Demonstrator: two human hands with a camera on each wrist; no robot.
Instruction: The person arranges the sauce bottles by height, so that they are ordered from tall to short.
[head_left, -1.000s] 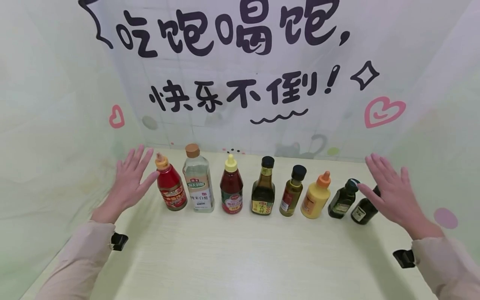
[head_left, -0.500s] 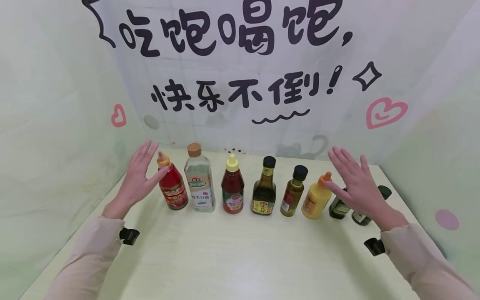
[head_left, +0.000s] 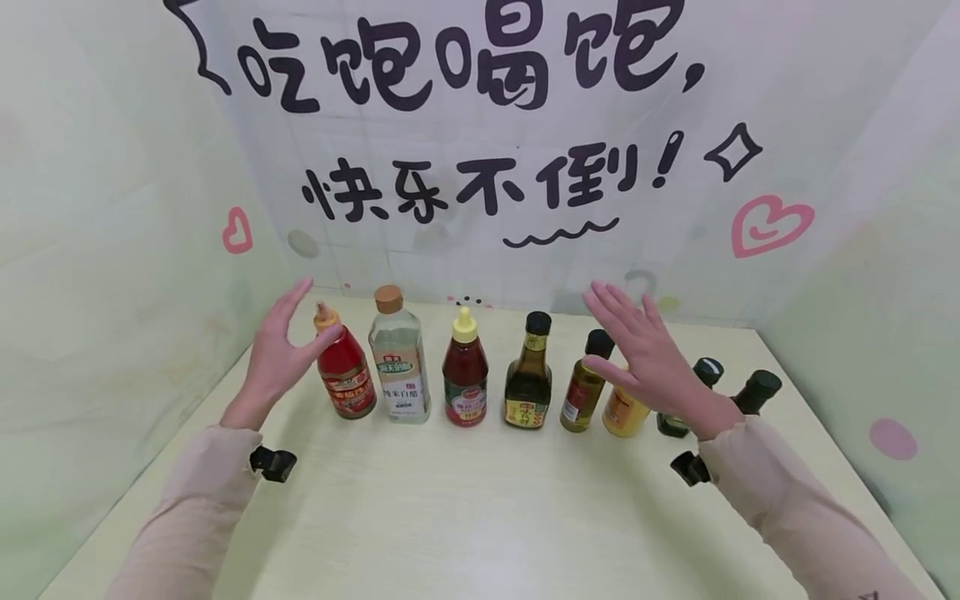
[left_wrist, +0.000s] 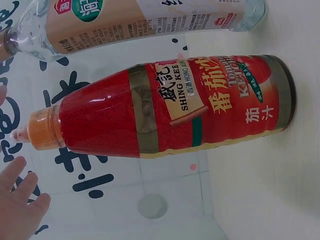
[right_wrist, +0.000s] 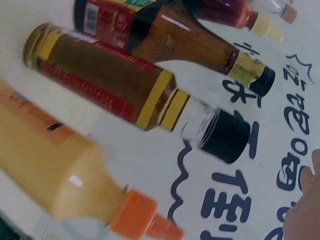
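Note:
My left hand (head_left: 276, 354) hovers with fingers apart at the left of a red tomato ketchup bottle (head_left: 347, 379), its thumb overlapping the bottle's neck in the head view. In the left wrist view, fingertips (left_wrist: 22, 190) show beside the orange cap, apart from it. My right hand (head_left: 652, 362) is raised with fingers extended, holding nothing. It partly covers a slim bottle of yellowish liquid with a black cap (head_left: 598, 342) and a yellow squeeze bottle (head_left: 624, 415). The right wrist view shows that squeeze bottle's orange nozzle cap (right_wrist: 135, 215) away from the hand.
A clear white vinegar bottle (head_left: 401, 371), a dark red sauce bottle (head_left: 465, 379) and a black-capped brown bottle (head_left: 527, 383) stand in the same row. Two dark green bottles, one with its cap (head_left: 761, 385) showing, stand behind my right forearm. A printed cloth (head_left: 480, 267) hangs behind the table (head_left: 465, 508).
My right hand has swept left, from the dark green bottles to the yellow squeeze bottle and slim bottle. My left hand has shifted slightly right and turned. The bottles stay in place.

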